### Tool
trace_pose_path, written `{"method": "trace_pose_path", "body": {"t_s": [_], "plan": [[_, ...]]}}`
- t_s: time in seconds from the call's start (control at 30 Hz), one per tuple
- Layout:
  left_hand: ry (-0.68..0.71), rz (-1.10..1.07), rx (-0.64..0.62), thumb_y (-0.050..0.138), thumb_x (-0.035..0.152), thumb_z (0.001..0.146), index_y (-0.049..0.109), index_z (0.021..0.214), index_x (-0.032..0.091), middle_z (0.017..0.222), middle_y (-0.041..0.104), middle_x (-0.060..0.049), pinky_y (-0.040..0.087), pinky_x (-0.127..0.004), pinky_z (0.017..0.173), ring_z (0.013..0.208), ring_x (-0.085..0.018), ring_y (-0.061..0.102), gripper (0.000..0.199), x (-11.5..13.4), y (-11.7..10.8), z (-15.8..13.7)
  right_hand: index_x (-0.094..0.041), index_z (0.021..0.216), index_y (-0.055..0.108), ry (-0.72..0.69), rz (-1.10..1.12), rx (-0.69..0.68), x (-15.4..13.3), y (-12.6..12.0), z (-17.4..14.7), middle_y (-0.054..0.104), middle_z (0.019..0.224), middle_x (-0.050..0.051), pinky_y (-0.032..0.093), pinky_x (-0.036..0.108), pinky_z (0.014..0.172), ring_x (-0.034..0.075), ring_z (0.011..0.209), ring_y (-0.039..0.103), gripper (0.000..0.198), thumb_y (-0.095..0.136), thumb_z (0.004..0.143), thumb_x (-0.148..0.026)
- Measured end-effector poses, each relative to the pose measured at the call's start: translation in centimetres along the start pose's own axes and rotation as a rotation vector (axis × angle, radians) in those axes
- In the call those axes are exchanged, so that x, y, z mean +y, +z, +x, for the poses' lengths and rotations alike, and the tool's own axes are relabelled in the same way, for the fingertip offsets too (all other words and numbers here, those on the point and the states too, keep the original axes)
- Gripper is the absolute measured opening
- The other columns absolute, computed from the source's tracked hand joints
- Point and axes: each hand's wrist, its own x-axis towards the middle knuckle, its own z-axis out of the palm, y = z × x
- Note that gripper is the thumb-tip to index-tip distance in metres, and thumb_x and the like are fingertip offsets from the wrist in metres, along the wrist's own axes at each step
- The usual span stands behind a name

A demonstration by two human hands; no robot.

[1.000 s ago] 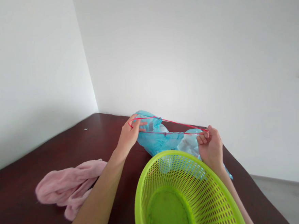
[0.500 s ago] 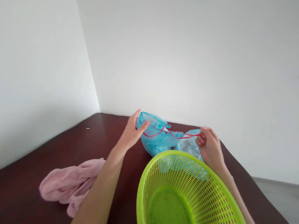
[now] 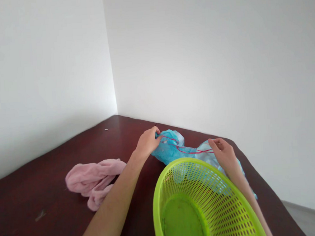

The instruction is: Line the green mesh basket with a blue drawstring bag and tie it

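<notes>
A translucent blue plastic bag (image 3: 162, 153) with a red drawstring (image 3: 188, 152) lies behind the basket. My left hand (image 3: 148, 142) is closed on the bag's left edge, thumb and fingers pinching the plastic. At the other side my right hand (image 3: 224, 153) pinches the end of the drawstring, which runs loosely across between both hands. Paler, whitish-blue plastic (image 3: 207, 154) spreads out under and behind my right hand. In front of the bag stands a green perforated plastic basket (image 3: 159, 204), tilted toward me, with nothing seen inside it.
A crumpled pink cloth (image 3: 94, 176) lies on the dark red-brown table (image 3: 57, 197), left of my left forearm. White walls meet at the table's far corner. A tiny white scrap (image 3: 106, 129) lies near that corner. The table's right edge drops to a pale floor.
My left hand has gone from spread fingers at the bag to a pinch on its edge, and the bag sits lower and more bunched. The view has turned slightly left.
</notes>
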Motion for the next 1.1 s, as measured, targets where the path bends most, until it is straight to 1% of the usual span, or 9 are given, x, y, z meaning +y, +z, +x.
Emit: {"method": "trace_pose_path", "body": {"t_s": [0.1, 0.17, 0.3, 0.43, 0.53, 0.67, 0.87, 1.0, 1.1], "plan": [[-0.014, -0.03, -0.012, 0.072, 0.034, 0.105, 0.078, 0.105, 0.028, 0.106, 0.086, -0.013, 0.06, -0.045, 0.095, 0.102, -0.036, 0.081, 0.009, -1.2, -2.0, 0.1, -0.029, 0.074, 0.078, -0.064, -0.42, -0.049, 1.8, -0.7, 0.5, 0.067, 0.064, 0.004, 0.033, 0.036, 0.061, 0.022, 0.06, 0.057, 0.046, 0.083, 0.091, -0.072], [-0.016, -0.007, 0.005, 0.07, 0.028, 0.101, 0.08, 0.102, 0.027, 0.111, 0.086, -0.014, 0.06, -0.047, 0.1, 0.108, -0.037, 0.08, 0.01, -1.8, -3.1, 0.2, -0.03, 0.073, 0.079, -0.061, -0.494, -0.116, 2.8, -1.2, 0.8, 0.069, 0.065, 0.005, 0.036, 0.038, 0.064, 0.025, 0.062, 0.061, 0.044, 0.078, 0.095, -0.068], [0.077, -0.058, 0.045, 0.067, 0.02, 0.097, 0.082, 0.111, 0.025, 0.131, 0.084, -0.016, 0.059, -0.049, 0.115, 0.126, -0.037, 0.078, 0.022, -1.7, -4.3, 0.1, -0.032, 0.081, 0.084, -0.076, -0.468, -0.063, 3.9, -1.2, 1.2, 0.076, 0.075, 0.007, 0.042, 0.04, 0.07, 0.028, 0.072, 0.066, 0.033, 0.084, 0.094, -0.062], [0.296, -0.205, -0.124, 0.062, 0.009, 0.091, 0.081, 0.129, 0.029, 0.138, 0.086, -0.009, 0.058, -0.047, 0.117, 0.13, -0.033, 0.079, 0.047, 0.3, -4.2, -0.4, -0.033, 0.108, 0.09, -0.213, -0.334, 0.004, 3.3, 0.2, 0.9, 0.082, 0.109, 0.009, 0.052, 0.041, 0.079, 0.027, 0.083, 0.068, 0.031, 0.094, 0.088, -0.056], [0.277, -0.292, -0.241, 0.056, 0.014, 0.097, 0.082, 0.117, 0.027, 0.114, 0.087, -0.007, 0.06, -0.042, 0.1, 0.105, -0.029, 0.081, 0.035, 2.2, -3.1, -0.7, -0.035, 0.119, 0.091, -0.295, -0.227, -0.154, 2.0, 1.8, 0.1, 0.083, 0.126, 0.009, 0.06, 0.046, 0.088, 0.028, 0.092, 0.074, 0.037, 0.095, 0.09, -0.058], [0.205, -0.438, -0.191, 0.048, 0.026, 0.102, 0.079, 0.099, 0.024, 0.096, 0.08, -0.005, 0.055, -0.04, 0.092, 0.093, -0.027, 0.074, 0.031, 4.1, -1.1, -0.5, -0.035, 0.119, 0.092, -0.325, -0.157, -0.423, 0.7, 3.7, -1.1, 0.088, 0.121, 0.007, 0.058, 0.052, 0.11, 0.035, 0.118, 0.078, 0.031, 0.095, 0.094, -0.053], [0.224, -0.624, -0.272, 0.053, 0.034, 0.095, 0.078, 0.098, 0.022, 0.106, 0.084, -0.007, 0.056, -0.043, 0.106, 0.11, -0.03, 0.076, 0.028, 4.4, 0.2, -0.2, -0.027, 0.094, 0.086, -0.238, -0.125, -0.452, 1.3, 5.4, -1.8, 0.083, 0.092, 0.002, 0.056, 0.039, 0.086, 0.026, 0.087, 0.069, 0.018, 0.087, 0.094, -0.045], [0.339, -0.583, -0.487, 0.06, 0.049, 0.111, 0.085, 0.118, 0.025, 0.122, 0.088, -0.008, 0.058, -0.045, 0.106, 0.115, -0.032, 0.08, 0.035, 4.9, 0.0, -1.2, -0.027, 0.09, 0.083, -0.207, 0.007, -0.442, 1.2, 6.0, -2.1, 0.08, 0.088, 0.001, 0.055, 0.037, 0.082, 0.025, 0.086, 0.067, 0.01, 0.079, 0.092, -0.035], [0.373, -0.465, -0.515, 0.079, 0.069, 0.106, 0.083, 0.135, 0.029, 0.126, 0.087, -0.01, 0.06, -0.045, 0.099, 0.11, -0.033, 0.081, 0.05, 5.9, 0.4, -2.2, -0.026, 0.089, 0.082, -0.192, 0.064, -0.463, 1.0, 6.5, -2.4, 0.077, 0.084, 0.001, 0.052, 0.035, 0.076, 0.024, 0.082, 0.065, 0.013, 0.079, 0.092, -0.038]]}}
